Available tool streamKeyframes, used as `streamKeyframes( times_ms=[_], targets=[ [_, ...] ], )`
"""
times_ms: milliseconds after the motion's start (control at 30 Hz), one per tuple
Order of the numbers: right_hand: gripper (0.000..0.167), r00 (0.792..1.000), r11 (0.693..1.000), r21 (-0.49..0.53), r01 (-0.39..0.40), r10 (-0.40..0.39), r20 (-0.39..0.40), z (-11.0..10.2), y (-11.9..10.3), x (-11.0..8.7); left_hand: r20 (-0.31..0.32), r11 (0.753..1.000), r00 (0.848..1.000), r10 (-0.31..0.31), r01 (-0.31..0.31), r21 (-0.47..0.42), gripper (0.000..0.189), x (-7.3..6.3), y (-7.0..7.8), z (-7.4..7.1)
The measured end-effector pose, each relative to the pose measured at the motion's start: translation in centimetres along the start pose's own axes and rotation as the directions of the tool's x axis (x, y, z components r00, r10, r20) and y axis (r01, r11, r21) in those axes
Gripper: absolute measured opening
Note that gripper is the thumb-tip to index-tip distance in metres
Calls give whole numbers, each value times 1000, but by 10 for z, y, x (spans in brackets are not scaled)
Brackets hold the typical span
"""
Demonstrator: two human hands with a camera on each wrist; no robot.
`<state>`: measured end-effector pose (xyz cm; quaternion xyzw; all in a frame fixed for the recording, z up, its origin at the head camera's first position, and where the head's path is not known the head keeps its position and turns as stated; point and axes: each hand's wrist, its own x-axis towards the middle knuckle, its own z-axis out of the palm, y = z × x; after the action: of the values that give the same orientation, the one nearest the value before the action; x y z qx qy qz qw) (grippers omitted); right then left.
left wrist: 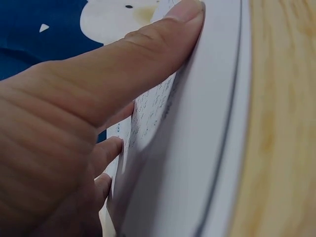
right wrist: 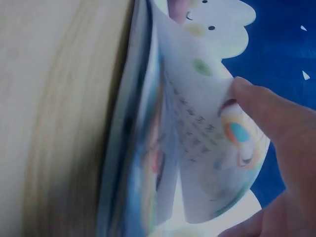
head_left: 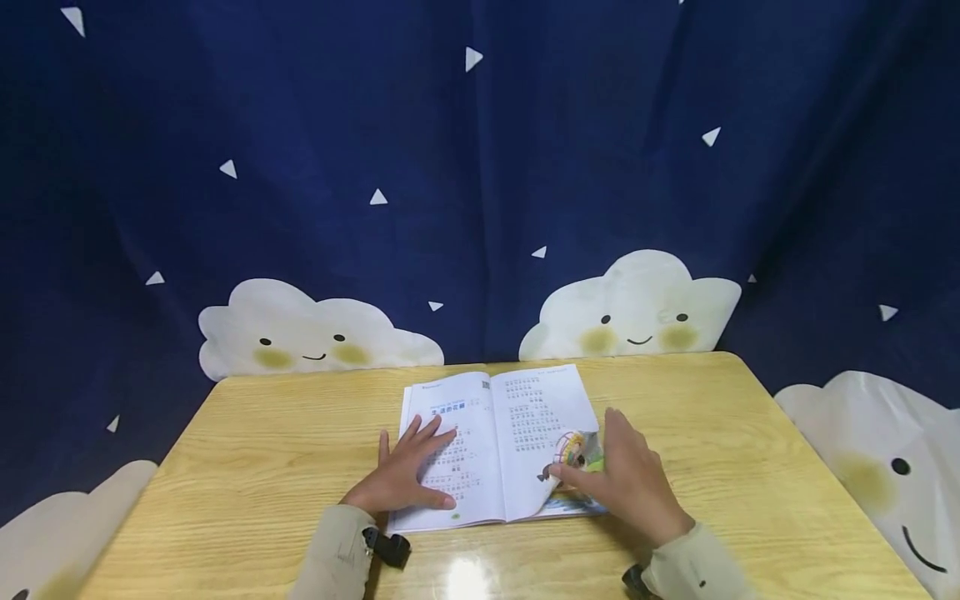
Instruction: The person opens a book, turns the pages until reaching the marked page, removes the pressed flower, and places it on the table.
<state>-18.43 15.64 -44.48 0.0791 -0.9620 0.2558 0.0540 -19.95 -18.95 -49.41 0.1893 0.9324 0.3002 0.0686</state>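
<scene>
"Book (head_left: 495,450) first: where is it lying?"

"It is lying open on the wooden table (head_left: 285,458), at six o'clock in the head view, its spine running roughly from twelve to six."

"What is it containing?"

"The left page (head_left: 442,396) is showing a blue heading, rows of small characters and, near its one o'clock corner, a small square code (head_left: 486,385). The right page (head_left: 528,417) is carrying more rows, and its outer corner, towards four o'clock, is curling up and over. The turned underside is showing a colourful drawing (head_left: 572,448), and a sheet with blue printing (head_left: 573,502) is peeking out beneath."

"And the left hand (head_left: 408,475)?"

"It is resting on the left page at the book's eight o'clock, fingers fanning out, thumb extending along the paper, gripping nothing."

"The right hand (head_left: 633,479)?"

"It is sitting at four o'clock, thumb pointing towards nine, the other fingers reaching towards eleven or twelve. A wide gap is showing between thumb and fingers. The thumb is touching the curled page; I cannot tell whether a finger is pressing from behind."

"What is surrounding them?"

"Pale sleeves (head_left: 330,550) are covering both forearms. Behind the table a dark blue curtain (head_left: 360,108) is hanging, with smiling white clouds (head_left: 322,333) showing towards eleven and one o'clock from the book."
</scene>
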Motion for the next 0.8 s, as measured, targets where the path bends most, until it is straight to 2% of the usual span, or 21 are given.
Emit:
streamKeyframes(
  times_ms=[100,167,267,367,500,567,633,800],
  targets=[
    [113,999,998,-59,-36,35,-24,3,-4,-2,-3,1000,1000,1,-1,-7,103,0,1,0],
    [107,999,997,-67,-48,47,-10,5,-5,-3,-4,1000,1000,5,-5,-5,104,0,1,0],
    [103,998,999,-27,-46,47,51,6,-6,-3,-3,1000,1000,9,-9,1,104,0,1,0],
    [86,997,999,51,4,-8,74,9,-8,-4,-5,1000,1000,10,-10,3,103,0,2,0],
    [48,990,979,158,131,-136,26,15,-11,-4,-7,1000,1000,14,-14,5,103,-1,2,-1],
    [36,982,962,199,188,-191,-4,17,-13,-5,-7,1000,1000,16,-16,8,104,0,3,-1],
    [31,974,945,240,224,-226,-20,19,-15,-5,-4,1000,1000,15,-15,7,104,0,3,-1],
    [37,956,907,309,286,-294,-22,22,-19,-9,-3,1000,1000,19,-19,8,104,-1,2,-1]
  ],
)
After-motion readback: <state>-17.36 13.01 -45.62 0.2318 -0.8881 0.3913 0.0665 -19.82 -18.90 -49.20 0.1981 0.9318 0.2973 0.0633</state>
